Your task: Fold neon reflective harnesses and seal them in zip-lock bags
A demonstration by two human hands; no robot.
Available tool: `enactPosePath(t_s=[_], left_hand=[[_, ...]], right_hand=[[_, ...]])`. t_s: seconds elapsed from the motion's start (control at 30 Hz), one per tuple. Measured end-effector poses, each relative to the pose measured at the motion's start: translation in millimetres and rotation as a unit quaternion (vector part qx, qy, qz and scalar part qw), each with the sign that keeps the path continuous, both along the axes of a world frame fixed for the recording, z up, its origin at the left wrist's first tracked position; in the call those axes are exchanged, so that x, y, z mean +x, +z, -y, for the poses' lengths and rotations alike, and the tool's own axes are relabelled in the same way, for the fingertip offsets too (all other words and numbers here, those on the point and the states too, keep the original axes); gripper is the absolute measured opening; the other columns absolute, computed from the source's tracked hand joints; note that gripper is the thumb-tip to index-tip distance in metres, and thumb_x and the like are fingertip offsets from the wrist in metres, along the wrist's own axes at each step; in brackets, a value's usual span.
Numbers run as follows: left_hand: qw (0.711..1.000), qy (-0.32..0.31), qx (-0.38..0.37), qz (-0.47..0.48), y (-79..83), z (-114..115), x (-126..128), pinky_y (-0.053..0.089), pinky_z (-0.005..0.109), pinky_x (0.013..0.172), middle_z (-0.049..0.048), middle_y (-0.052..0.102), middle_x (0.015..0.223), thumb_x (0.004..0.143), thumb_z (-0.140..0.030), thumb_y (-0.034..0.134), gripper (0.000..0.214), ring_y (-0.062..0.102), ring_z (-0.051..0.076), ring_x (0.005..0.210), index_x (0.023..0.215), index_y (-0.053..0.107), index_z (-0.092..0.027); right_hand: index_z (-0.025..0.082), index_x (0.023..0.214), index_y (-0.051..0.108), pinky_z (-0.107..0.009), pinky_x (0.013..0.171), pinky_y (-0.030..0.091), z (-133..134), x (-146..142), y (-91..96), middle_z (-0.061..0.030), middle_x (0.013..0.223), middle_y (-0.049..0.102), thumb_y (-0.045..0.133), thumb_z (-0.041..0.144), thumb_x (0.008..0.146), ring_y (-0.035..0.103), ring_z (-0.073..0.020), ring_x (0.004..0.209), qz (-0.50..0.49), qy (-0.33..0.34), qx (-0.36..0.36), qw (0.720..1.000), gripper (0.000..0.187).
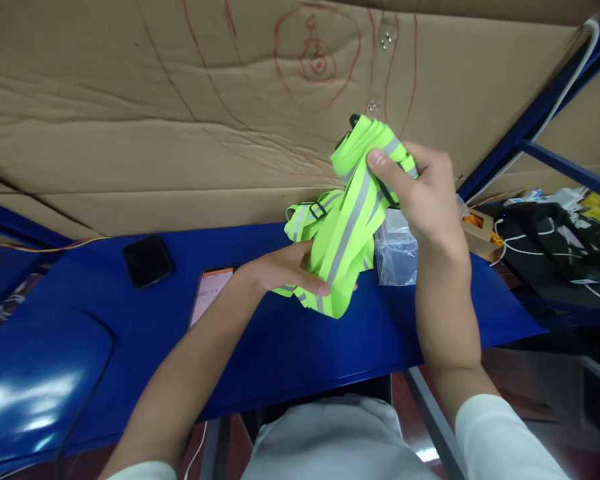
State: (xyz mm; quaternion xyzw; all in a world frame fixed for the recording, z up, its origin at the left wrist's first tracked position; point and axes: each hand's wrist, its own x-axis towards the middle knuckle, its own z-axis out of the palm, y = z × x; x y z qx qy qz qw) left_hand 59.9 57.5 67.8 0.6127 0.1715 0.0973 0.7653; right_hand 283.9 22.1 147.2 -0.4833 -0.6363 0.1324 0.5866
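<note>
A neon yellow-green reflective strap vest (347,220) with grey reflective bands is bunched into a folded bundle above the blue table (290,340). My right hand (420,193) grips the bundle's upper end, thumb pressed over a grey band. My left hand (285,267) holds the lower part from the left, fingers curled under the straps. A black plastic buckle (317,210) shows on one loop.
A black phone (147,261) and a second phone with a lit screen (210,293) lie on the table's left. A clear plastic bag (395,250) sits behind the vest. Cardboard sheets (180,113) form the back wall. Cables and clutter (545,247) lie at right.
</note>
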Motion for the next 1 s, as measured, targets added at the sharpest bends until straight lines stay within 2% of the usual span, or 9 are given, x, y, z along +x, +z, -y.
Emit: enactPosePath(t_s=[0.1,0.23,0.33,0.47,0.53,0.6,0.77,0.87,1.0], left_hand=[[0.988,0.065,0.106,-0.093,-7.8,-8,-1,0.060,0.041,0.087,0.0134,0.079,0.112,0.069,-0.043,0.092,0.064,0.075,0.032,0.104,0.122,0.069,-0.016],[0.963,0.039,0.208,-0.167,-24.8,-24,-3,0.058,0.040,0.089,0.0137,0.079,0.105,0.070,-0.041,0.090,0.055,0.075,0.030,0.101,0.114,0.072,-0.014],[0.954,0.072,0.265,-0.120,-20.0,-30,-10,0.056,0.041,0.095,0.0148,0.076,0.117,0.075,-0.041,0.086,0.055,0.072,0.027,0.108,0.121,0.068,-0.015],[0.896,0.254,0.359,0.056,6.5,-21,-17,0.048,0.044,0.111,0.0118,0.065,0.140,0.090,-0.042,0.074,0.050,0.062,0.026,0.130,0.136,0.060,-0.024],[0.882,0.283,0.354,0.131,16.1,-12,-13,0.043,0.046,0.118,0.0075,0.059,0.150,0.083,-0.039,0.083,0.066,0.054,0.028,0.141,0.142,0.054,-0.031],[0.896,0.264,0.322,0.156,19.0,-2,-7,0.046,0.047,0.116,0.0070,0.061,0.149,0.073,-0.037,0.092,0.076,0.054,0.031,0.141,0.140,0.056,-0.030],[0.952,0.240,0.121,0.147,11.2,13,5,0.063,0.046,0.090,0.0081,0.077,0.112,0.069,-0.036,0.094,0.058,0.075,0.032,0.105,0.119,0.069,-0.020],[0.979,0.167,0.074,0.092,8.7,13,3,0.063,0.045,0.086,0.0091,0.079,0.101,0.064,-0.031,0.096,0.056,0.077,0.031,0.095,0.112,0.072,-0.016],[0.977,0.145,0.154,-0.022,10.7,5,-4,0.063,0.044,0.085,0.0098,0.080,0.105,0.066,-0.037,0.094,0.053,0.076,0.032,0.098,0.110,0.073,-0.016]], right_hand=[[0.021,0.070,0.063,-0.028,0.054,0.034,2,9,3.8,0.0018,0.063,0.051,0.075,0.048,0.090,0.044,-0.0120,0.057,-0.006,-0.035,0.037,0.999,0.035],[0.019,0.066,0.059,-0.027,0.054,0.028,4,31,8.4,0.0031,0.060,0.043,0.071,0.036,0.092,0.036,-0.0094,0.055,-0.041,-0.076,0.098,0.991,0.033],[0.018,0.070,0.064,-0.026,0.053,0.027,13,37,13.1,0.0030,0.060,0.046,0.073,0.037,0.091,0.039,-0.0093,0.056,0.009,-0.073,0.076,0.994,0.030],[0.019,0.092,0.077,-0.027,0.063,0.043,28,16,16.2,0.0007,0.076,0.067,0.072,0.041,0.093,0.058,-0.0134,0.066,0.154,-0.009,0.009,0.988,0.022],[0.022,0.110,0.077,-0.030,0.078,0.052,32,-2,14.0,-0.0007,0.096,0.077,0.069,0.041,0.096,0.069,-0.0185,0.084,0.202,0.042,-0.005,0.978,0.025],[0.024,0.122,0.074,-0.032,0.092,0.055,33,-21,8.7,-0.0007,0.115,0.078,0.067,0.041,0.097,0.073,-0.0219,0.102,0.236,0.079,0.002,0.968,0.031],[0.029,0.136,0.066,-0.030,0.109,0.052,29,-47,-7.3,0.0008,0.139,0.069,0.063,0.036,0.101,0.068,-0.0204,0.125,0.284,0.050,0.098,0.952,0.036],[0.022,0.135,0.066,-0.029,0.106,0.054,27,-47,-8.4,-0.0010,0.136,0.071,0.065,0.032,0.100,0.070,-0.0185,0.119,0.264,0.023,0.137,0.955,0.037],[0.024,0.111,0.077,-0.032,0.086,0.056,28,-41,-1.3,0.0009,0.109,0.079,0.070,0.037,0.096,0.074,-0.0190,0.095,0.207,0.023,0.062,0.976,0.021]])
